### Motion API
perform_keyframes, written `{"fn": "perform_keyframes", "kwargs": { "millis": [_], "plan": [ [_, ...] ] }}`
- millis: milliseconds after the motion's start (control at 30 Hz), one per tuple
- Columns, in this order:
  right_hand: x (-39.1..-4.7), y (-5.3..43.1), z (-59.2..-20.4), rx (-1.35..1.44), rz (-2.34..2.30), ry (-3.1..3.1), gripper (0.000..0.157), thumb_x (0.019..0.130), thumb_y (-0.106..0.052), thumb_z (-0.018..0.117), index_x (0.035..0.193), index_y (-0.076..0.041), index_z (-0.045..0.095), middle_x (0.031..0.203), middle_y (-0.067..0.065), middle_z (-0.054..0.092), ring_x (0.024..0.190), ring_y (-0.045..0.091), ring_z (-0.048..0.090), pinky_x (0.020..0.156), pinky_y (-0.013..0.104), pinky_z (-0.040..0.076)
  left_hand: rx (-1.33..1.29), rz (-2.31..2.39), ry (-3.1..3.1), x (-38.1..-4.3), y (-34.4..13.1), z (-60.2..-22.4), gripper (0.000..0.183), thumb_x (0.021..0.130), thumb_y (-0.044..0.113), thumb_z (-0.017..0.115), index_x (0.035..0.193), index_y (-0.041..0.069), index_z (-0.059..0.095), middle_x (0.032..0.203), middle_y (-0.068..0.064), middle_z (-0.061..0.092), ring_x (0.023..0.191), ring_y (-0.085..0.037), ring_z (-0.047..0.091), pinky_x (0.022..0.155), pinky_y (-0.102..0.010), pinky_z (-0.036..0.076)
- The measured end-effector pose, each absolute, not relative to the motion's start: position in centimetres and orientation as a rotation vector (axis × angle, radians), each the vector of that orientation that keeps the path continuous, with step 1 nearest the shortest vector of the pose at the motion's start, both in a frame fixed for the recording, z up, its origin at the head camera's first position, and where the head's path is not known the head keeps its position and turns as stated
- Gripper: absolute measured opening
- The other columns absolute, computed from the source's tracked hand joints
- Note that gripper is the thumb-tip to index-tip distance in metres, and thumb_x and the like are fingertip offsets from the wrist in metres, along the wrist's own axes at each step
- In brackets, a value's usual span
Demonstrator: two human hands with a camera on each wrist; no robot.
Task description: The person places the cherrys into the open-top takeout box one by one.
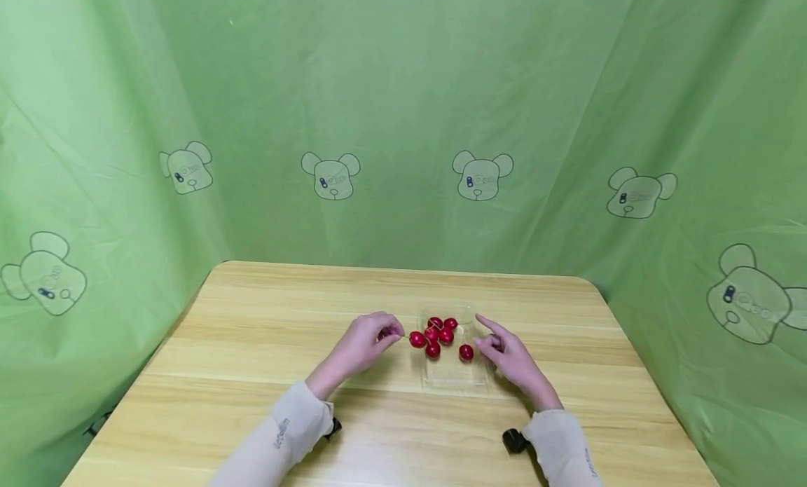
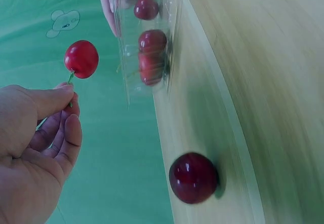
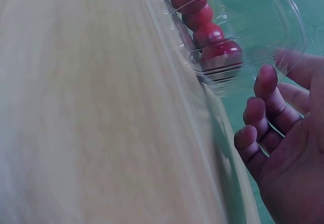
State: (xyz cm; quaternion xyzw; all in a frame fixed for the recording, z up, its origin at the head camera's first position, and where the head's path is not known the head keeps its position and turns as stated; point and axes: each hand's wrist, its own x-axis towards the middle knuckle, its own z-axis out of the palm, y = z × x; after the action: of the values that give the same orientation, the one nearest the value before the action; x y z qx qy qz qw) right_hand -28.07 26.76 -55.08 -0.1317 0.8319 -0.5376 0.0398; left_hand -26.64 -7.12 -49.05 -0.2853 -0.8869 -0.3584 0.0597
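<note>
My left hand [image 1: 364, 341] pinches a bright red cherry [image 2: 81, 59] by its green stem, between thumb and fingertips. The cherry hangs out past the fingertips, at the left side of a clear plastic box [image 1: 455, 376]. Several red cherries [image 1: 446, 335] lie in the box, most bunched toward its far left, and a lone cherry [image 1: 466, 352] sits nearer its right wall. My right hand [image 1: 512, 357] is at the box's right side, the index finger stretched along the wall and the other fingers loosely bent. A darker cherry [image 2: 193, 178] rests on the table below the left hand.
The box stands on a light wooden table [image 1: 265, 333] with rounded far corners. Green curtains [image 1: 403, 122] printed with bear heads hang behind and on both sides. A black wrist device [image 1: 515, 441] shows under the right sleeve.
</note>
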Motion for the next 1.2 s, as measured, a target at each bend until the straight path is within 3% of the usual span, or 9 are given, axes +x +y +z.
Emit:
{"fn": "perform_keyframes", "kwargs": {
  "millis": [700, 1067, 1200],
  "plan": [
    [-28.1, 26.9, -55.1, -0.374, -1.619, 2.574, 0.062, 0.105, -0.017, 0.063, 0.159, -0.004, 0.036, 0.086, 0.022, 0.067, 0.065, 0.015, 0.053, 0.057, 0.024, 0.047, -1.023, -0.952, -2.709, -26.8, -3.6, -50.4, 0.008, 0.097, 0.009, 0.072, 0.103, 0.01, 0.076, 0.099, 0.0, 0.076, 0.087, -0.005, 0.067, 0.08, -0.013, 0.055],
    [-26.9, 26.0, -52.6, -0.396, -1.595, 2.561, 0.06, 0.104, -0.01, 0.062, 0.156, 0.004, 0.037, 0.09, 0.032, 0.066, 0.069, 0.031, 0.057, 0.063, 0.03, 0.052, -1.007, -0.9, -2.748, -26.6, -3.3, -50.8, 0.007, 0.097, 0.01, 0.072, 0.102, 0.012, 0.076, 0.097, 0.003, 0.074, 0.086, -0.003, 0.065, 0.081, -0.016, 0.055],
    [-26.4, 25.8, -51.7, -0.422, -1.597, 2.557, 0.06, 0.104, -0.011, 0.061, 0.156, 0.005, 0.036, 0.09, 0.031, 0.066, 0.07, 0.031, 0.058, 0.065, 0.029, 0.052, -1.005, -0.882, -2.761, -26.6, -3.2, -50.8, 0.007, 0.098, 0.011, 0.071, 0.101, 0.014, 0.076, 0.096, 0.003, 0.073, 0.085, -0.003, 0.064, 0.08, -0.016, 0.055]
  ]
}}
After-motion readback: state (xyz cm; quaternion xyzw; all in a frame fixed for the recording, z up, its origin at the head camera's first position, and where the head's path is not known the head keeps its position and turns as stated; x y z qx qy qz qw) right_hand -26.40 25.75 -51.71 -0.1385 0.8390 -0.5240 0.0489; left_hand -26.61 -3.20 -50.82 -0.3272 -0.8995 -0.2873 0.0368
